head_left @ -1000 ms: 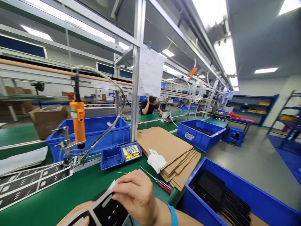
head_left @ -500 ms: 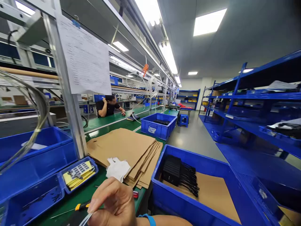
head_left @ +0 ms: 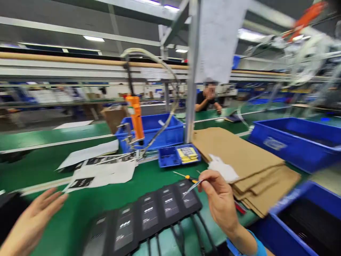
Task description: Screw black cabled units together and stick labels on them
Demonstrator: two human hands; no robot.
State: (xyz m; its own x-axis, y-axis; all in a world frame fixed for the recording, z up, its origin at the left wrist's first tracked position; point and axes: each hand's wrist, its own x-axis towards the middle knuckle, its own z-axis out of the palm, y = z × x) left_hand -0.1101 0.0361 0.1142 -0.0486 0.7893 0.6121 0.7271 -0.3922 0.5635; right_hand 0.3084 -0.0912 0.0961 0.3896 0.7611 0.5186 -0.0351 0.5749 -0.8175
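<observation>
"Where does this view look from?"
"The person's head, facing forward and down over the green tabletop (head_left: 149, 176)."
"How near?"
"Close: the left hand (head_left: 34, 218) and right hand (head_left: 221, 199) show low in the foreground, and a co-worker (head_left: 201, 100) appears far beyond."
"And the upper right?"
"Smeared; I can't quite tell how deep the view runs there."

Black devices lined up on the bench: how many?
5, left to right: first device, second device, third device, fourth device, fifth device nearest the right hand. Others may be hidden below.
</observation>
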